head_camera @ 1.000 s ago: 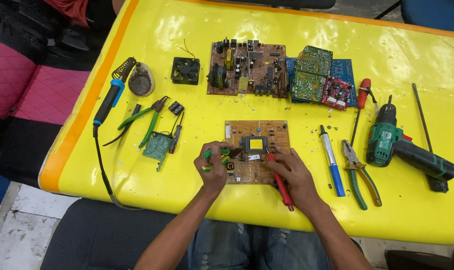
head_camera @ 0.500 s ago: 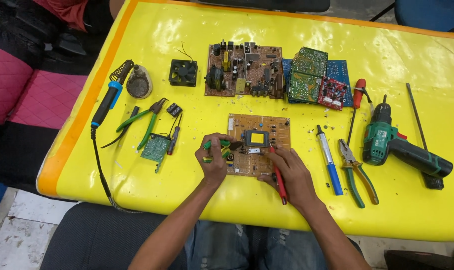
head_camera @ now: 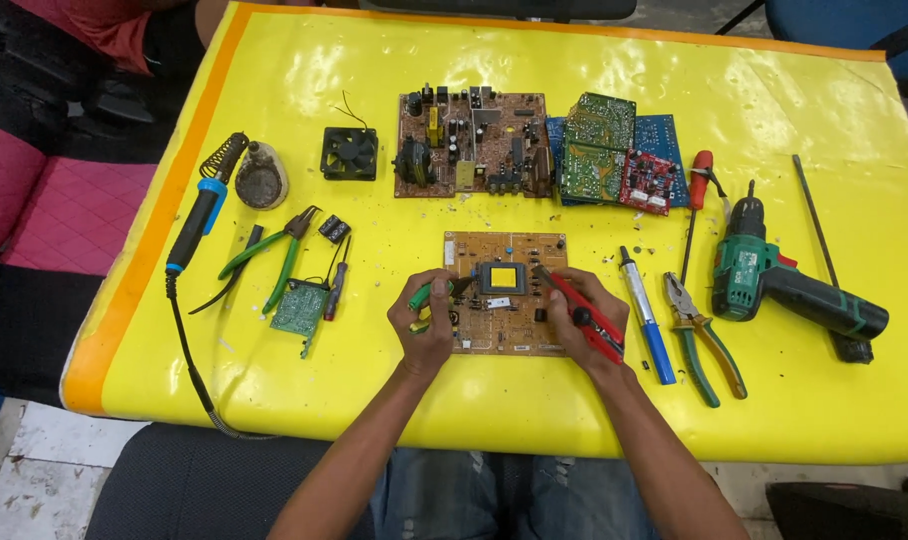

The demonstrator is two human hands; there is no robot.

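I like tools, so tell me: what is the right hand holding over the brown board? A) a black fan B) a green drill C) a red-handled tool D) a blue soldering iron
C: the right hand grips a red-handled tool whose tip rests on the board; the drill, soldering iron and fan lie untouched on the table.

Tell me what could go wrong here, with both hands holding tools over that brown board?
1. The red tool in the right hand meets the brown board at a slant near the black square part; it might slip and scratch the board.
2. The left hand with its green tool steadies the board only at one edge, so it could slide on the yellow table.
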